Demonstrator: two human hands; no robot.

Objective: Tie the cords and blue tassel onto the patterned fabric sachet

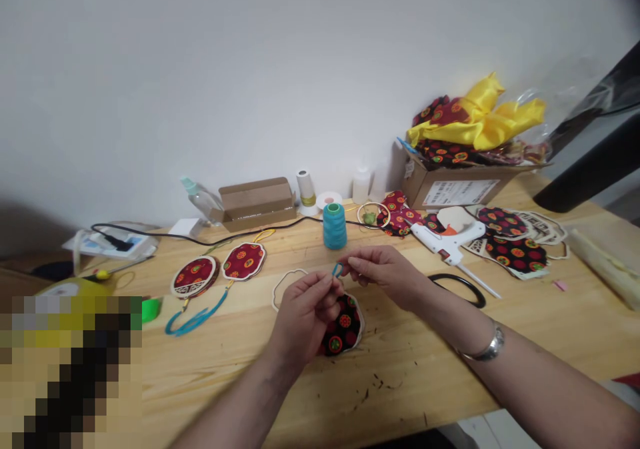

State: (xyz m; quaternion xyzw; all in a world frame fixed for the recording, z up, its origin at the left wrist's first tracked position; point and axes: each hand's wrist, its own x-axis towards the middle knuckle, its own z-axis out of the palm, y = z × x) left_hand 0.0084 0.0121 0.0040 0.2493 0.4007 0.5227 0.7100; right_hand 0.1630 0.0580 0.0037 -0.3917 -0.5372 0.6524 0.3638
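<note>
The thread [337, 270] is a short piece of bright blue, thin and smooth-looking, bent into what seems a narrow loop. It is held above the middle of the table [405, 395], on the near side of the spool [335, 229], which is wound in a similar blue. Its long axis slants, running from the left hand [306, 300] at the near left toward the right hand [379, 266] at the far right, with the bend at the far end.

The left hand grasps the thread between thumb and forefinger, its other fingers curled in. The right hand's thumb and forefinger are drawn close together beside the bend; I cannot tell whether they grip it. A silver bracelet [493, 343] circles the right wrist.

Below the hands lies a black pad [346, 323] with red and orange medallions and a pale edge, partly hidden by the left hand. A pale frame [275, 291] shows just left of it. Farther left lie two red discs [244, 261] and blue tassels [196, 321]; to the right, a white glue gun [450, 241] and a black ring [470, 296].
</note>
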